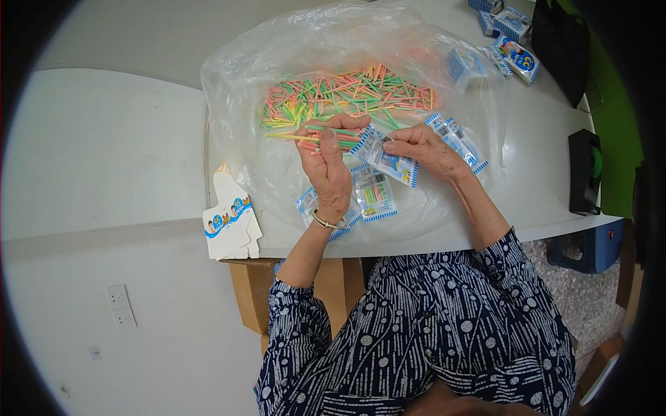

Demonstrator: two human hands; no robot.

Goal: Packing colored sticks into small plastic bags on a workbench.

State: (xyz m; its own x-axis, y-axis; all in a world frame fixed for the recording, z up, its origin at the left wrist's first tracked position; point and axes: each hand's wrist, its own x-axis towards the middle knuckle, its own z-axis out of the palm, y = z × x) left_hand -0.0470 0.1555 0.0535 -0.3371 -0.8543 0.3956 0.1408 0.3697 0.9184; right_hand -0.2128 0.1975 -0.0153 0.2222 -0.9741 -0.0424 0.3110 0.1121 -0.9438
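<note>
Clock face centred on the hands, ok? Left hand [329,166] is curled round a bundle of thin coloured sticks [288,136], while the right [431,149] pinches a clear blue-striped packet [402,165] by thumb and fingers. They're just beside each other, packet between. My guess: sticks held roughly parallel so the ends face the packet; can't tell if any are inside. Loose stick pile [347,90] sits at 12 on a spread plastic bag [239,104], probably for easy reach and catching strays. More packets [374,194] lie at 3, 6 and 7.

Room-wise, the table's [531,166] front edge runs right under the forearms, so 6 is tight. Flattened carton [232,218] hugs the corner at 8. Best bare stretch is 3 to 4, before that black tape dispenser [585,173].
</note>
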